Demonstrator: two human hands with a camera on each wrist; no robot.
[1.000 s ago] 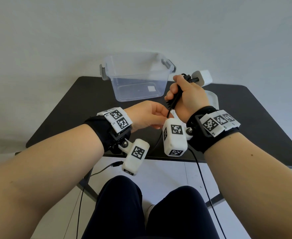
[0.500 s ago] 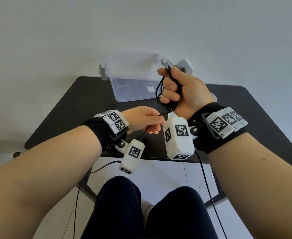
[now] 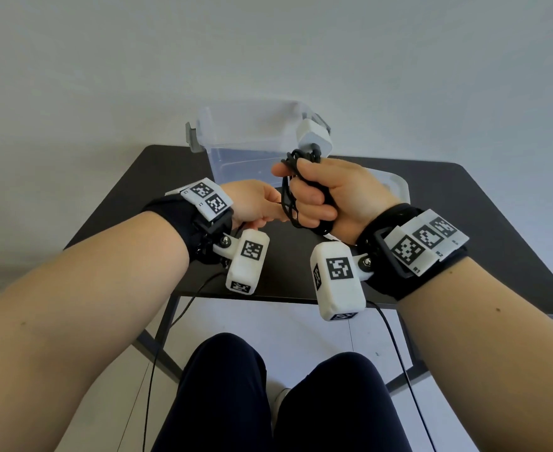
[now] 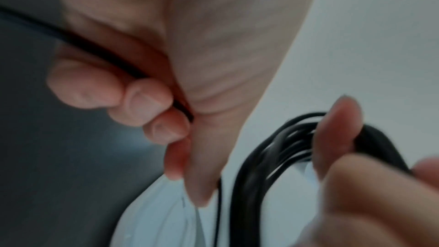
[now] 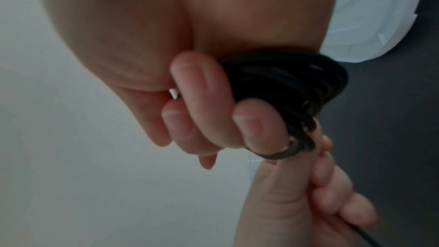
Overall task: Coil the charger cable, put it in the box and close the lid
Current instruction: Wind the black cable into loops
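Observation:
My right hand [image 3: 320, 197] grips a bundle of black charger cable [image 3: 290, 203] looped around its fingers, with the white charger plug [image 3: 314, 138] sticking up above the fist. In the right wrist view the cable coil [image 5: 285, 80] sits under my curled fingers [image 5: 199, 91]. My left hand [image 3: 255, 203], just to the left, pinches the loose strand of cable [image 4: 114, 59] between thumb and fingers. The clear plastic box [image 3: 252, 138] stands open on the black table [image 3: 131, 197] behind both hands. Its lid [image 3: 395, 187] lies to the right, partly hidden by my right hand.
The loose cable end hangs off the table's near edge [image 3: 268, 296] and trails down past my knees [image 3: 268, 402] toward the floor. A pale wall rises behind the table. Bare tabletop lies to the left and right of the box.
My right fist has turned over and shifted left with the coil, and the plug now points up in front of the box. My left hand has risen closer to it, still on the strand.

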